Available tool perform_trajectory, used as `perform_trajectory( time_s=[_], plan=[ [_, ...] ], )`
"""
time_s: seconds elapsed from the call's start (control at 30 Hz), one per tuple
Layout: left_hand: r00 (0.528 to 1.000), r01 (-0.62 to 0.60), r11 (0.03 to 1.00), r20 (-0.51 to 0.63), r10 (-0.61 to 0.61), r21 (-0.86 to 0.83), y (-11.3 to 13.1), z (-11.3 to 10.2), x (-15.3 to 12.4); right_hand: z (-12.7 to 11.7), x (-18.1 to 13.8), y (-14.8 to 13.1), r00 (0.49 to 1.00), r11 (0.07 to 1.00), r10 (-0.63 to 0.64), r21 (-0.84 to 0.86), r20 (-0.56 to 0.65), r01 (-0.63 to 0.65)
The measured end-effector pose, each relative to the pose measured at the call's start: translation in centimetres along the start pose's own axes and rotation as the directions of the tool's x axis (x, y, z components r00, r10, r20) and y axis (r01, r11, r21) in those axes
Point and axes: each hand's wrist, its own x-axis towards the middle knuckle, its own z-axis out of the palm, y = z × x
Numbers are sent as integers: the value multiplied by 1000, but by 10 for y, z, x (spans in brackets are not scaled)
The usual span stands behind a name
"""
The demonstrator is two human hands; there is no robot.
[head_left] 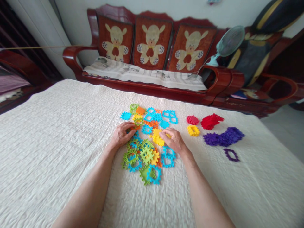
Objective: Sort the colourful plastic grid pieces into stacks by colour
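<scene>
Plastic interlocking tiles with notched edges lie in a loose mixed pile in front of me. At the pile's left side, my left hand (122,133) has its thumb and forefinger closed around the edge of an orange tile (136,127). A green frame tile (138,122) lies just beyond those fingertips. My right hand (174,139) pinches a yellow tile (157,136) near the pile's middle. Nearer to me are green tiles (146,155) and a blue frame tile (154,174). Several blue tiles (169,115) spread along the far side.
Sorted groups sit to the right: red tiles (211,121), pinkish-red tiles (192,119), yellow frames (193,130) and purple tiles (223,136). One purple frame (231,155) lies apart. A quilted white cover (71,126) spreads beneath everything. Beyond stand a wooden sofa (147,87) and a fan (230,41).
</scene>
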Motion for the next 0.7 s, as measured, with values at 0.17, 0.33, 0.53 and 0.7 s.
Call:
perform_trajectory(
  time_s=[0.17, 0.33, 0.53, 0.7],
  plan=[
    [1000, 6, 1000, 10, -6, 9, -1, 0, 0, 13, 2, -3, 993, 984, -97, -159, -70, 85],
    [1000, -8, 1000, -1, 8, 6, -4, 2, 1, 8, 11, -25, 999, 903, -48, -428, 14, 50],
    [1000, -8, 1000, -23, 8, -23, -5, 3, -1, 23, 22, -40, 985, 843, 62, -537, 164, 36],
    [991, 90, 993, -94, -97, -74, -5, 5, -3, 43, 20, -38, 978, 808, 154, -588, 144, -41]
  ],
)
